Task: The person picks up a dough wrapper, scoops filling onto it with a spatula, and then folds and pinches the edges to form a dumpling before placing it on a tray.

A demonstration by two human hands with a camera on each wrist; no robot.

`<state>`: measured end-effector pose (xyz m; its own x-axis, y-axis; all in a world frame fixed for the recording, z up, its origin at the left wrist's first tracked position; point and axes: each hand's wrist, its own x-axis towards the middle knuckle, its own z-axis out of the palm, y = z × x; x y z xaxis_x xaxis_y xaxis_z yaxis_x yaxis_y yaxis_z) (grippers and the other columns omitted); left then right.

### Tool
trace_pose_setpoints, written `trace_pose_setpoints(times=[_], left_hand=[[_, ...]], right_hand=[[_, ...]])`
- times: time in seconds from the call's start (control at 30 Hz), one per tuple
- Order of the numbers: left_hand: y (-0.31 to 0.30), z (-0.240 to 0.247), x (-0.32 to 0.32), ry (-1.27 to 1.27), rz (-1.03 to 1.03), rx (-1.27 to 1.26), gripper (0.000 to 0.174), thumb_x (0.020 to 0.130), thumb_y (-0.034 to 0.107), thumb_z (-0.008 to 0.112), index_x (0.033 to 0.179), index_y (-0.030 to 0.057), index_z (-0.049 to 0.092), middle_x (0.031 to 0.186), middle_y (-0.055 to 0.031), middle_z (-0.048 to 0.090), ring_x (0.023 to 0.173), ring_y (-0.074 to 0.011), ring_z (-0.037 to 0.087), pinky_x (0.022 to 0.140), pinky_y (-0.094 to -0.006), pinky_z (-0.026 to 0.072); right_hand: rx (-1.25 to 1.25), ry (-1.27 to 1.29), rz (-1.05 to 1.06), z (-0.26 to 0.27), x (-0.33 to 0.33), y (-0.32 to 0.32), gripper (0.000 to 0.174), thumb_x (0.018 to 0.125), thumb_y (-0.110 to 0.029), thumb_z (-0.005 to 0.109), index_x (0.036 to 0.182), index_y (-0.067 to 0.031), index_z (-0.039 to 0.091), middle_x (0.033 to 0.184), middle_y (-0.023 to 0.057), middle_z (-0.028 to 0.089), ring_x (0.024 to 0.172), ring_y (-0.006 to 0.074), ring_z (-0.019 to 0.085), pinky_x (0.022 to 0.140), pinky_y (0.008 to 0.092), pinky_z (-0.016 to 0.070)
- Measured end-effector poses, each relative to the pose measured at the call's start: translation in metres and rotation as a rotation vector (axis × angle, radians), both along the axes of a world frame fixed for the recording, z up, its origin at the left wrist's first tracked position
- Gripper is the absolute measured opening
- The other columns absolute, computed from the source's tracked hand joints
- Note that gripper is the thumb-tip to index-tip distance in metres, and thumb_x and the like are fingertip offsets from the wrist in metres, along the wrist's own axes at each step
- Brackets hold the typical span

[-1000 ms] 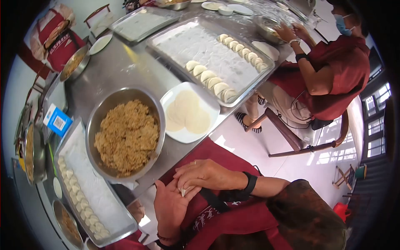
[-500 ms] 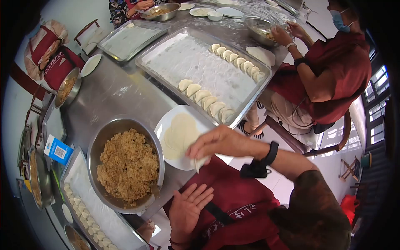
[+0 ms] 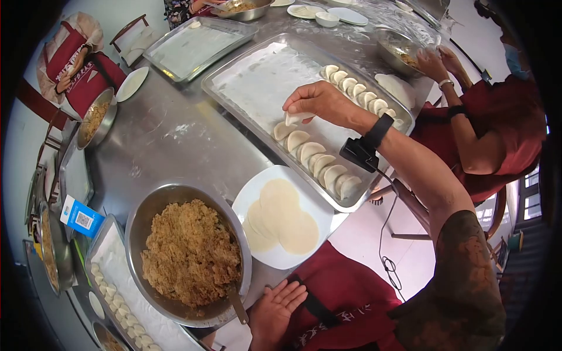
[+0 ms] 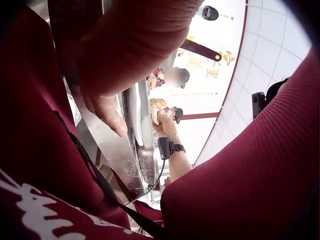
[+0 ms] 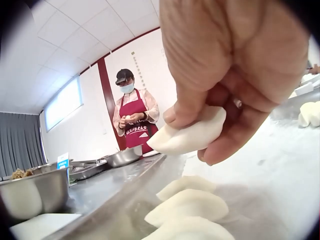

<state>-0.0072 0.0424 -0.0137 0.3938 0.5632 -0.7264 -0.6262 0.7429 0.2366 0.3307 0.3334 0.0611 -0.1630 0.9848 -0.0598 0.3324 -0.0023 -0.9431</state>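
A folded white dumpling [image 5: 192,132] is pinched between the thumb and fingers of my right hand [image 3: 322,106]. That hand is over the large metal tray [image 3: 234,61], at the far end of the nearer row of dumplings [image 3: 313,155]. In the right wrist view the held dumpling hangs just above the row [image 5: 187,210]. My left hand [image 3: 278,310] lies palm up with fingers straight, by the table edge below the plate, holding nothing. Near it are a bowl of brown filling [image 3: 190,251], with a handle [image 3: 239,305] sticking out, and a white plate [image 3: 252,193] of round wrappers [image 3: 284,216].
A second dumpling row [image 3: 360,90] lines the tray's far side. Another tray [image 3: 123,292] with small dumplings is at lower left, beside a blue QR-code card [image 3: 82,217]. One person [image 3: 468,128] sits at the right, another [image 3: 82,64] stands at far left.
My right hand has left my left palm and moved away, up over the large tray, carrying the dumpling. My left hand has stayed low, its fingers straight. The view has shifted slightly.
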Motion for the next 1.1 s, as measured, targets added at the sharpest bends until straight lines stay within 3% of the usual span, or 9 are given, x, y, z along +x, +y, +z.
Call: trace_pose_setpoints(times=[0.27, 0.57, 0.83, 0.93, 1.03, 1.1], left_hand=[[-0.008, -0.019, -0.012, 0.029, -0.059, -0.02, 0.063, 0.106, 0.038, 0.033, 0.141, -0.0138, 0.029, 0.138, -0.0375, 0.042, 0.131, -0.0505, 0.043, 0.115, -0.0604, 0.0311], [-0.012, -0.022, -0.015, -0.011, -0.068, 0.015, 0.059, 0.105, 0.04, 0.039, 0.138, -0.009, 0.042, 0.133, -0.0306, 0.053, 0.128, -0.045, 0.05, 0.113, -0.0584, 0.0345], [-0.012, -0.027, -0.013, 0.016, -0.078, 0.025, 0.062, 0.107, 0.038, 0.033, 0.144, -0.0104, 0.027, 0.135, -0.0309, 0.049, 0.127, -0.0453, 0.049, 0.112, -0.0574, 0.036], [-0.004, -0.016, -0.006, 0.015, -0.098, 0.047, 0.06, 0.108, 0.035, 0.03, 0.143, -0.0127, 0.025, 0.137, -0.0328, 0.045, 0.128, -0.0463, 0.048, 0.112, -0.0564, 0.0366], [-0.003, -0.011, -0.001, 0.019, -0.098, 0.056, 0.059, 0.107, 0.036, 0.032, 0.142, -0.0115, 0.029, 0.132, -0.0315, 0.05, 0.125, -0.0443, 0.051, 0.111, -0.0546, 0.0385], [-0.002, -0.009, 0.0, 0.013, -0.082, 0.064, 0.058, 0.106, 0.036, 0.037, 0.141, -0.0099, 0.035, 0.129, -0.0294, 0.055, 0.122, -0.0412, 0.054, 0.109, -0.0533, 0.0408]], right_hand=[[0.019, -0.019, 0.1, -0.026, -0.018, 0.044, 0.013, 0.091, -0.013, 0.068, 0.097, -0.0038, 0.074, 0.091, 0.0026, 0.071, 0.085, 0.0099, 0.064, 0.074, 0.0254, 0.0536], [0.124, -0.103, 0.197, -0.054, -0.028, 0.054, 0.011, 0.086, -0.01, 0.068, 0.093, -0.0047, 0.075, 0.087, 0.0042, 0.073, 0.083, 0.0113, 0.065, 0.08, 0.026, 0.0495], [0.196, -0.202, 0.283, -0.056, -0.027, 0.053, 0.015, 0.086, -0.01, 0.068, 0.099, -0.008, 0.075, 0.09, 0.0043, 0.073, 0.089, 0.0144, 0.065, 0.085, 0.0288, 0.0483], [0.213, -0.116, 0.231, -0.054, -0.029, 0.044, 0.018, 0.087, -0.012, 0.068, 0.103, -0.009, 0.074, 0.089, 0.0052, 0.074, 0.087, 0.0161, 0.066, 0.084, 0.0308, 0.0496], [0.231, -0.31, 0.221, -0.039, -0.029, 0.031, 0.023, 0.091, -0.007, 0.064, 0.113, -0.0071, 0.07, 0.106, 0.0081, 0.073, 0.094, 0.0192, 0.067, 0.088, 0.0319, 0.0508], [0.284, -0.41, 0.21, -0.019, -0.034, 0.01, 0.025, 0.09, -0.007, 0.065, 0.115, -0.0075, 0.069, 0.108, 0.0108, 0.072, 0.094, 0.0229, 0.068, 0.087, 0.0334, 0.0513]])
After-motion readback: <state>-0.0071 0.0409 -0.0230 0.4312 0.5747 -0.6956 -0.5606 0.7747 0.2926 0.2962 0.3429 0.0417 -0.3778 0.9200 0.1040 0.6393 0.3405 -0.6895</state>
